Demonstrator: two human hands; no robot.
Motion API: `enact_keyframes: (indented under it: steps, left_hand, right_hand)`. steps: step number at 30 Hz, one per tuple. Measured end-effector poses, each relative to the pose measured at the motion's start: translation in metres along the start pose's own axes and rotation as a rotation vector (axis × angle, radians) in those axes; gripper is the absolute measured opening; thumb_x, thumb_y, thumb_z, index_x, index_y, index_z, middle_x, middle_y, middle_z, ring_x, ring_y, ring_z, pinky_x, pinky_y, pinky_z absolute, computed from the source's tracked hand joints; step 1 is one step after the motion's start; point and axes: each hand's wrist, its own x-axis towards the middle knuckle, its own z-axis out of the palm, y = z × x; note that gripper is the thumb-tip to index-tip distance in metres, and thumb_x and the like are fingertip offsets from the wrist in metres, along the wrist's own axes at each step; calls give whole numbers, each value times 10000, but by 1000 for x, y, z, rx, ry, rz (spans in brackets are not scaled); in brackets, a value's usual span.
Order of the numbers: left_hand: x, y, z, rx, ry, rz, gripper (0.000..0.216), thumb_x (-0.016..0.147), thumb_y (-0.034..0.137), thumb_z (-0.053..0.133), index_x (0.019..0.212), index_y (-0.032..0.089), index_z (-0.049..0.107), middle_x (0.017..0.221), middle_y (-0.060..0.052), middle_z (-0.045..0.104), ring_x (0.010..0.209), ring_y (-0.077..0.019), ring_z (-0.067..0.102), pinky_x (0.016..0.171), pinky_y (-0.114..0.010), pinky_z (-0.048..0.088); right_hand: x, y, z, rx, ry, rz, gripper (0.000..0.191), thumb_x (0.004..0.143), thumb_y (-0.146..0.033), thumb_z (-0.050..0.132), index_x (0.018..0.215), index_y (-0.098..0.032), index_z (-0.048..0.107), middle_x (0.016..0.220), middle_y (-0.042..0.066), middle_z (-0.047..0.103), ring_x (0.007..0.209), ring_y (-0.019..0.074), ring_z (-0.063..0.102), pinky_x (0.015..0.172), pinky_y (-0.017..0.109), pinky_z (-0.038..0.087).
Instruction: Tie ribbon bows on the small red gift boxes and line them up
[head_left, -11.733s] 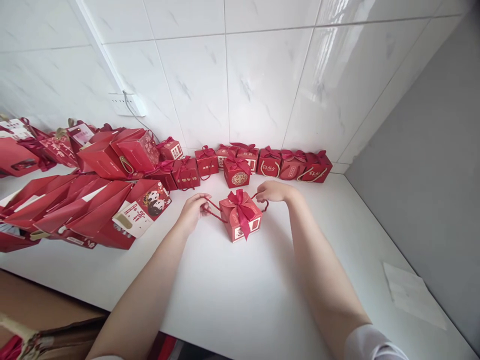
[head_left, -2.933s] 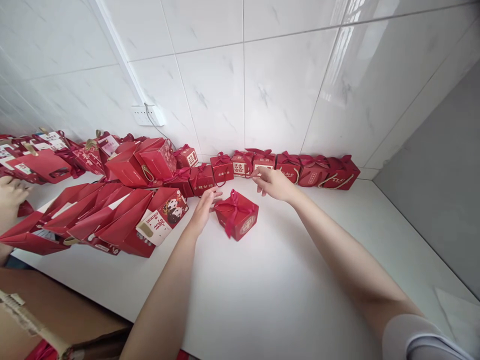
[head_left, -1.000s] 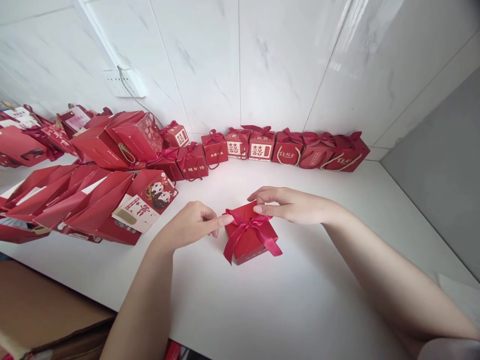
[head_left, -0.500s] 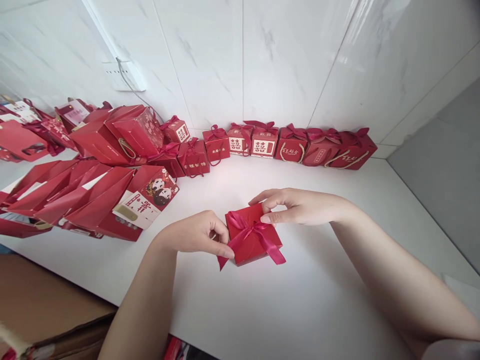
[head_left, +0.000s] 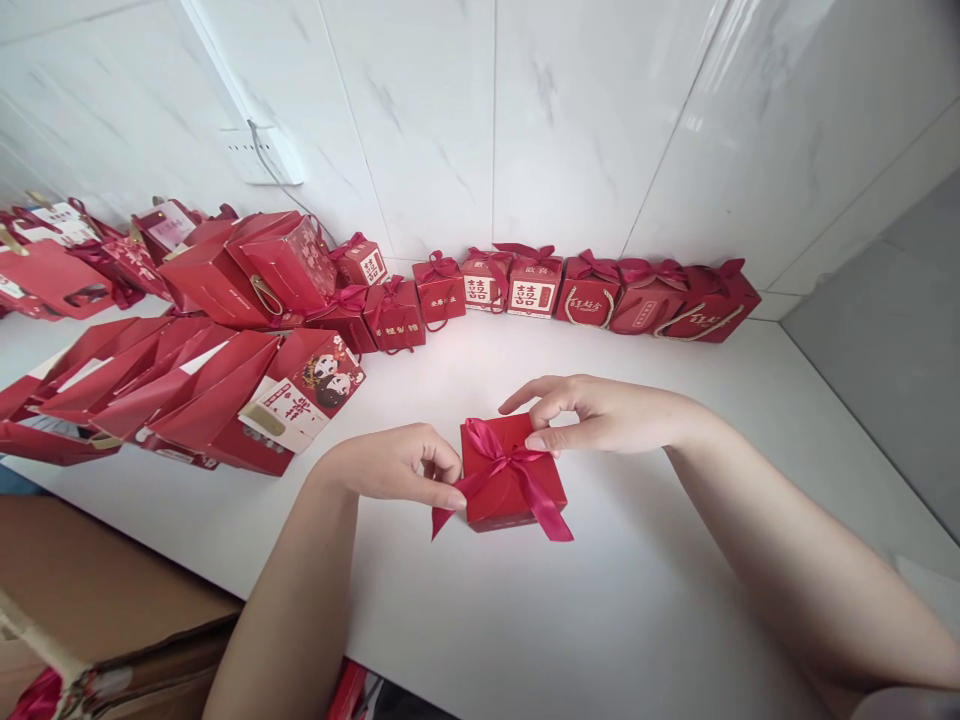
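A small red gift box (head_left: 484, 505) sits on the white table in front of me, with a crimson satin ribbon (head_left: 544, 505) tied in a bow across its top. At the box's left side, the thumb and fingers of my left hand (head_left: 409, 468) pinch one ribbon tail, whose pointed end hangs below the thumb. My right hand (head_left: 592, 412) reaches over the box's right back corner. Its thumb and index finger close on the bow's right loop, mostly hidden by them, while another finger stretches past the back edge. The other tail lies over the front right of the box.
A row of small red boxes (head_left: 592, 300) with bows stands along the tiled wall. Larger red gift bags (head_left: 217, 400) and red boxes (head_left: 281, 265) crowd the left. A brown cardboard box (head_left: 112, 580) is below the table's front left edge. A wall socket (head_left: 262, 157) carries a cable.
The view has shifted slightly. The gift box has turned a little, showing more of its front side, and the left ribbon tail is drawn slightly further left. Both hands keep their grips.
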Motion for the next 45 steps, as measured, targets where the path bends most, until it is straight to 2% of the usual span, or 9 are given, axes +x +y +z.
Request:
enact_keyframes:
  steps: [8, 13, 24, 32, 34, 38, 39, 42, 45]
  left_hand:
    - [13, 5, 9, -136, -95, 41, 257, 799, 396, 711, 749, 145, 738, 770, -65, 717, 737, -168, 631, 698, -256, 484]
    - [7, 6, 5, -54, -119, 67, 269, 777, 390, 736, 677, 143, 697, 719, -50, 689, 693, -150, 605, 684, -255, 462]
    - [12, 8, 9, -32, -158, 90, 395, 759, 383, 736, 527, 162, 505, 654, -37, 679, 619, -136, 574, 593, -256, 421]
    - [6, 1, 2, -23, -202, 44, 365, 730, 465, 750, 594, 160, 602, 690, -41, 670, 641, -145, 565, 604, -260, 409]
    - [1, -2, -3, -32, -106, 42, 418, 730, 554, 719, 647, 157, 615, 687, -23, 629, 651, -141, 537, 641, -262, 407]
    - [2, -2, -6, -55, 450, 77, 452, 921, 590, 427, 841, 175, 590, 862, -18, 601, 815, -147, 517, 771, -263, 409]
    - [4, 0, -4, -61, 526, 81, 420, 943, 559, 407, 899, 185, 592, 963, -29, 605, 905, -158, 526, 837, -271, 412]
    - [11, 5, 5, -94, 490, 107, 359, 938, 514, 462, 934, 188, 612, 1239, -67, 554, 1141, -207, 506, 992, -319, 393]
    - [15, 9, 11, -155, 407, 125, 347, 919, 505, 512, 913, 187, 650, 1386, -73, 486, 1265, -248, 461, 1042, -356, 388]
  right_hand:
    - [1, 2, 1, 97, -80, 15, 322, 894, -486, 604, 811, -189, 697, 1238, 56, 591, 977, 220, 598, 849, 334, 447]
    - [-1, 4, -3, 110, -113, 16, 325, 912, -453, 583, 774, -173, 673, 1181, 61, 615, 917, 196, 594, 830, 321, 447]
    - [-2, 4, -11, 30, -185, 12, 297, 878, -448, 631, 765, -184, 705, 1326, 59, 536, 970, 208, 602, 820, 310, 475]
    - [1, 5, -6, 40, -182, 26, 203, 842, -359, 648, 734, -187, 644, 1251, 40, 588, 946, 198, 601, 831, 311, 455]
    - [-1, 3, -6, 46, -195, 30, 205, 845, -386, 646, 774, -194, 652, 1242, 39, 596, 964, 207, 598, 854, 317, 446]
    - [-3, 1, -6, 58, -214, 7, 207, 855, -407, 640, 869, -203, 670, 1217, 41, 607, 1001, 214, 589, 894, 322, 435]
    - [-3, 1, -7, 64, -225, -1, 204, 858, -402, 638, 885, -203, 670, 1209, 42, 609, 1014, 215, 587, 906, 323, 432]
    - [-3, 2, -7, 65, -242, 3, 211, 860, -407, 637, 913, -204, 666, 1185, 40, 614, 1036, 219, 582, 924, 324, 428]
    - [-5, 1, -8, 40, -237, 28, 207, 860, -408, 640, 932, -216, 666, 1168, 32, 614, 1038, 220, 580, 929, 327, 424]
